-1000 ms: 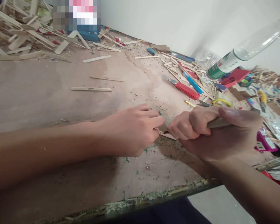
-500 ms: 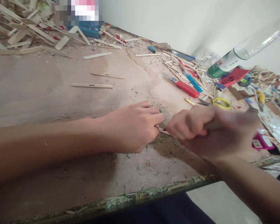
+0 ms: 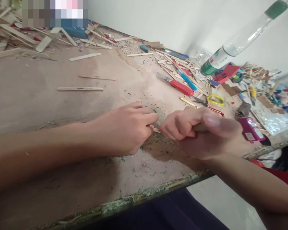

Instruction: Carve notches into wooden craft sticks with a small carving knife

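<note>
My left hand (image 3: 132, 127) rests low over the table, fingers closed and pressed down. From under its fingertips pokes the end of a pale wooden craft stick (image 3: 156, 130), lying in the small gap between my hands. My right hand (image 3: 196, 131) is curled into a fist just to the right, thumb on top. Whatever it grips is mostly hidden by the fingers. Fine green shavings (image 3: 156, 140) are scattered around and below both hands. Beyond my left hand lie two loose craft sticks, the nearer one (image 3: 80, 89) with a dark slot in its middle.
Behind my right hand lie a red utility knife (image 3: 182, 87), a blue cutter (image 3: 187, 80) and yellow-handled scissors (image 3: 215, 99). A plastic bottle (image 3: 222, 59) stands farther back. A purple tool (image 3: 251, 129) lies right. Piled sticks (image 3: 19, 35) fill the far left; the table edge (image 3: 144, 195) is near.
The view has swung slightly, so the table's things sit farther left. My right hand was blurred by motion and now shows more sharply. Both hands stay close together, still closed.
</note>
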The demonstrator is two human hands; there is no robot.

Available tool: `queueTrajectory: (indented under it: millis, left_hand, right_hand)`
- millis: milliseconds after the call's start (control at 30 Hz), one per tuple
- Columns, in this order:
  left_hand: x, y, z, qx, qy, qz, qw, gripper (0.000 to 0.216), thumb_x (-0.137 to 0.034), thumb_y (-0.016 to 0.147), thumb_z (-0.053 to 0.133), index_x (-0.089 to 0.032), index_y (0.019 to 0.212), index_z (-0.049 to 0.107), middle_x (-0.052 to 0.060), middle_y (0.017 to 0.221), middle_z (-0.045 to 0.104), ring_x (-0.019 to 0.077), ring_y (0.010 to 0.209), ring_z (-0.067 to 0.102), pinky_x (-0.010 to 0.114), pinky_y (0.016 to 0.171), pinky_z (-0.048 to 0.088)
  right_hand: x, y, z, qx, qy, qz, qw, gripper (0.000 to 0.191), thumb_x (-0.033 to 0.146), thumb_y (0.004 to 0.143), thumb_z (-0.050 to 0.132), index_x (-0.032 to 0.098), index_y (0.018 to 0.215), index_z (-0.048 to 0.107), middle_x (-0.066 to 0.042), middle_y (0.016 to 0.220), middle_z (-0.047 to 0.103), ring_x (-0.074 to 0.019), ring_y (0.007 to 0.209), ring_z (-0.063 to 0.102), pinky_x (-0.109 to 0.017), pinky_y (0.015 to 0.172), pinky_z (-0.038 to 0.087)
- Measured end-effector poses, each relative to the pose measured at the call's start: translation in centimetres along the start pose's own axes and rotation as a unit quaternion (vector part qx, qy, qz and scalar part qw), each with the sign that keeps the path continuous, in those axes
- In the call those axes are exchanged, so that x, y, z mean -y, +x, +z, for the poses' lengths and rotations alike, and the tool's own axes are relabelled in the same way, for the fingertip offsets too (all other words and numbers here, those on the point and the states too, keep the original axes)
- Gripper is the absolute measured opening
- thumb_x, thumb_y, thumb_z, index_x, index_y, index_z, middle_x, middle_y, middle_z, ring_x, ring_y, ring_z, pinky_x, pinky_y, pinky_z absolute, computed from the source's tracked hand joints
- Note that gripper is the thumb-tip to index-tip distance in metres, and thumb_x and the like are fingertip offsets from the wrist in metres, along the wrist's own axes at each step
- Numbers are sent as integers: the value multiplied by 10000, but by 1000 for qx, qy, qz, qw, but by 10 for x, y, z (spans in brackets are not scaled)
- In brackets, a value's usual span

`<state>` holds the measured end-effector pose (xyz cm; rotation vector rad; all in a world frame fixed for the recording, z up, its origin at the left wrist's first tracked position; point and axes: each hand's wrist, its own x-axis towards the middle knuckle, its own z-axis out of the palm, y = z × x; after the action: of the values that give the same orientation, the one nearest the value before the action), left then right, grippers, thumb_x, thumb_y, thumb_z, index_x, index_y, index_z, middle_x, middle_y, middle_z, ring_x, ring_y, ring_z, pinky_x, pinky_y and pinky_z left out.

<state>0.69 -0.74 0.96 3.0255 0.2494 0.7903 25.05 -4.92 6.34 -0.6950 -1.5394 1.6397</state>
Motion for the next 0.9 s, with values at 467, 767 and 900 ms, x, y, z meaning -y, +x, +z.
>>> queueTrajectory:
  millis: [467, 767, 900]
  left_hand:
    - [-1, 1, -2, 12, 5, -3, 1000, 281, -73, 1136, 657, -178, 936, 824, 43, 918, 700, 239, 828, 605, 408, 866, 485]
    - [-3, 1, -2, 21, 7, -3, 1000, 188, -78, 1046, 751, -175, 898, 815, 58, 960, 717, 243, 871, 646, 406, 907, 483]
    - [-4, 1, -1, 28, 1, -6, 1000, 131, -78, 993, 785, -176, 915, 820, 63, 983, 735, 254, 897, 656, 417, 908, 474]
  right_hand:
    - [39, 12, -33, -36, -277, 27, 960, 413, 431, 1156, 586, 241, 846, 784, -98, 923, 762, -278, 931, 702, -412, 830, 554]
    - [85, 10, -38, 178, -553, 128, 804, 447, 434, 1229, 708, 251, 854, 867, 7, 564, 552, -162, 486, 383, -424, 535, 240]
    - [76, 26, -42, 229, -562, 155, 779, 267, 262, 1130, 763, 265, 899, 899, 4, 654, 694, -150, 488, 495, -391, 530, 304]
